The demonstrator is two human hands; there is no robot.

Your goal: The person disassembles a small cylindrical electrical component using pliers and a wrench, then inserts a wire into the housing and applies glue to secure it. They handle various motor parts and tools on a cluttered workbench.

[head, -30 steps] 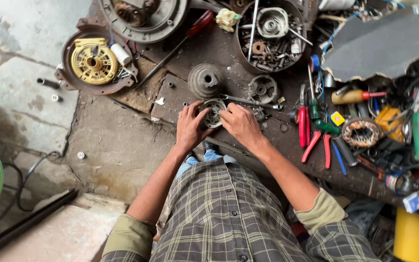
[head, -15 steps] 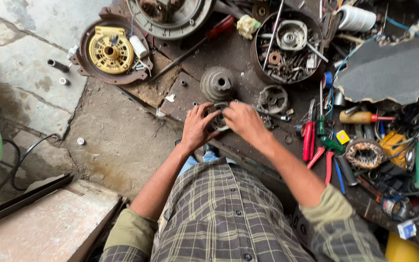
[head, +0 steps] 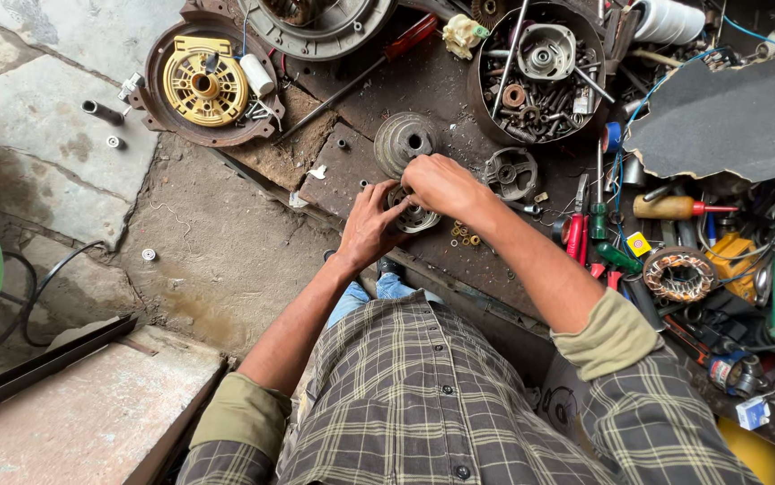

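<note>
Just below the grey ribbed metal pulley (head: 405, 141), both hands now clamp the small round silver metal bearing part (head: 412, 213) on the dark worktop (head: 352, 175): left hand (head: 371, 224) beneath, right hand (head: 441, 184) shifted on top. Open concrete floor (head: 217, 251) lies left; cluttered tools crowd right.

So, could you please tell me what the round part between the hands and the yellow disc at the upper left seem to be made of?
The round part, touched by the left hand and right hand, looks like bare cast metal: dull silver-grey with ribbed openings. The yellow disc looks like moulded plastic, going by its even matt colour and thin spokes; it sits in a rusty brown housing, probably steel.
</note>
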